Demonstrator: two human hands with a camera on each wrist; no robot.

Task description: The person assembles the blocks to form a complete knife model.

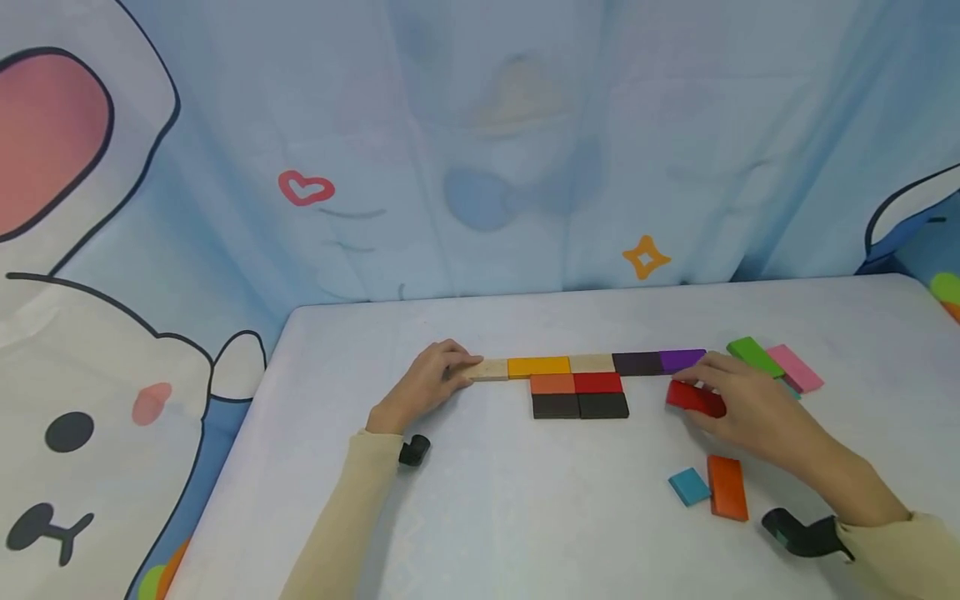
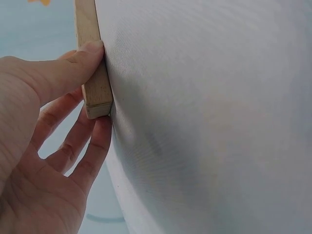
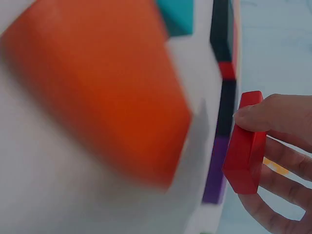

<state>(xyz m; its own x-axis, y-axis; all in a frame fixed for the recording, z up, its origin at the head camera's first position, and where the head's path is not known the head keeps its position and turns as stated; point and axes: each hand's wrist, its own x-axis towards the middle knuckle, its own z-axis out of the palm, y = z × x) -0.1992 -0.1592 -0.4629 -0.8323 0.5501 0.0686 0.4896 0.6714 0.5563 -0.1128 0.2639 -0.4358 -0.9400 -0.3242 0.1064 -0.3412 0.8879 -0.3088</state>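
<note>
At the left end of a row of flat blocks, my left hand (image 1: 423,385) pinches a plain wooden block (image 1: 491,370), thumb on one face and fingertips at its end and back. The row continues with a yellow block (image 1: 538,367), another wooden block (image 1: 591,363), a black block (image 1: 637,364) and a purple block (image 1: 681,359). Against its near side lie an orange block (image 1: 552,384) and a red block (image 1: 597,382), with two black blocks (image 1: 556,406) below them. My right hand (image 1: 757,408) holds a separate red block (image 3: 241,158) between thumb and fingers, near the purple end.
Behind my right hand lie a green block (image 1: 753,356), a pink block (image 1: 795,368) and a partly hidden teal one. Nearer me are a small blue block (image 1: 689,487) and an orange-red block (image 1: 727,488). A printed curtain (image 1: 525,150) hangs behind the white table (image 1: 480,517).
</note>
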